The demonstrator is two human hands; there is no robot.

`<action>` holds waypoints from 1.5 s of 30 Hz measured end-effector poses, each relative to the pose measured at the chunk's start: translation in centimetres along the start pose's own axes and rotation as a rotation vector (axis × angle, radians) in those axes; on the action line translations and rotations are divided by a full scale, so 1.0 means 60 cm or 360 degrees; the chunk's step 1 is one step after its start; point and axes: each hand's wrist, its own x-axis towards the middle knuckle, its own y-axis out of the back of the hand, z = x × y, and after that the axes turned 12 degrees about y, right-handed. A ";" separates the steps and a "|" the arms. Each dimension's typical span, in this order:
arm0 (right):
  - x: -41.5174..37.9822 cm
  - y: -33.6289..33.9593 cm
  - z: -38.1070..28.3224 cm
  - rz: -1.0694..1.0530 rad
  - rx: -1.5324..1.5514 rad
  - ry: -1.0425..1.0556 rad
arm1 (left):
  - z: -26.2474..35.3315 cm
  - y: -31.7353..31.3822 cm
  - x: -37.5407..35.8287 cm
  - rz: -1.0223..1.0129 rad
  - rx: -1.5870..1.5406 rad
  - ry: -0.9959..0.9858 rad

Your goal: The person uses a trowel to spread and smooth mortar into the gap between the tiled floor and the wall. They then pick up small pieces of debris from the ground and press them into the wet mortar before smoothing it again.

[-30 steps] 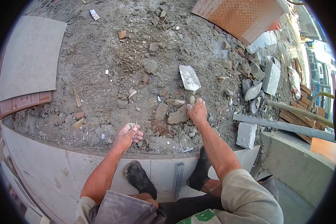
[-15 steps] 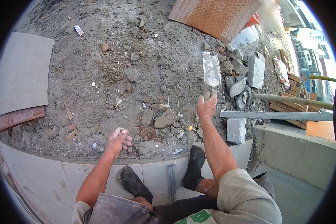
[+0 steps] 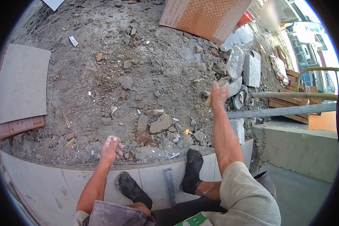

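My right hand [image 3: 219,94] is closed round the handle of a trowel, held over the rubble on the right. Its pale, mortar-smeared blade [image 3: 235,62] points away from me, and the handle's end shows below my fist. On the left, my left hand [image 3: 111,148] hovers above the soil near the tile edge, dusty, with its fingers loosely bent and nothing visible in them. A thin string [image 3: 165,124] loops across the rough ground [image 3: 75,94] between my hands, close to a large flat stone [image 3: 161,124].
Grey tiles [image 3: 79,180] lie under my feet beside a metal bar [image 3: 170,186]. Stacked tiles [image 3: 24,83] sit at left, a large brown tile [image 3: 199,19] at the back. Concrete blocks [image 3: 252,69], a long metal bar [image 3: 282,110] and a low concrete wall [image 3: 297,150] stand right.
My right hand has moved to the right with the trowel, whose blade now slants rightward. The left hand stays low, its fingers a little looser. The whole view has shifted slightly.
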 end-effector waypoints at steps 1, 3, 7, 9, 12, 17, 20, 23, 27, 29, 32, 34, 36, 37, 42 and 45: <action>0.013 -0.001 0.003 0.0082 0.0023 0.0025 | -0.001 -0.002 0.002 0.0000 -0.0001 -0.0001; 0.014 -0.009 0.025 0.0054 -0.0045 0.0063 | -0.004 -0.004 0.010 0.0004 0.0055 -0.0024; 0.020 -0.042 0.110 -0.0960 -0.0537 -0.0182 | -0.009 -0.016 0.022 -0.0005 -0.0053 0.0055; 0.022 -0.030 0.117 -0.1092 -0.0558 -0.0195 | -0.010 -0.017 0.031 -0.0028 -0.0028 0.0054; 0.037 0.004 0.081 -0.0769 -0.0311 -0.0319 | -0.016 -0.025 0.041 0.0012 -0.0004 0.0021; 0.022 -0.008 0.048 -0.0139 -0.0168 -0.0135 | -0.030 -0.016 0.060 0.0132 0.0227 -0.0120; 0.039 -0.060 0.146 -0.1291 -0.0638 -0.0139 | -0.013 -0.013 0.040 0.0535 0.0609 -0.0492; 0.048 -0.067 0.127 -0.1098 -0.0600 0.0282 | 0.010 -0.007 0.014 0.0613 0.0518 -0.0399; -0.040 -0.034 -0.037 -0.1188 0.0402 -0.0268 | 0.023 -0.011 -0.020 0.0684 0.0335 -0.0423; -0.096 -0.010 -0.106 -0.1350 0.0762 -0.0791 | 0.028 -0.032 -0.049 0.0830 0.0041 -0.0333; -0.211 0.064 -0.268 -0.1827 0.0998 -0.1254 | 0.048 -0.031 -0.144 0.0531 -0.0329 -0.0216; -0.284 0.123 -0.360 -0.2063 0.0894 -0.1221 | 0.033 -0.037 -0.194 0.0734 -0.0193 -0.0350; -0.349 0.181 -0.462 -0.2306 0.0757 -0.1093 | 0.008 -0.027 -0.251 0.0981 -0.0111 -0.0506; -0.377 0.212 -0.497 -0.2434 0.0680 -0.1030 | 0.024 0.000 -0.319 0.1055 -0.0152 -0.0494; -0.469 0.385 -0.693 -0.2871 0.0660 -0.0254 | 0.034 0.093 -0.604 0.0535 -0.1032 -0.0028; -0.522 0.474 -0.805 -0.2971 0.0657 0.0139 | -0.009 0.121 -0.697 0.0556 -0.1391 -0.0021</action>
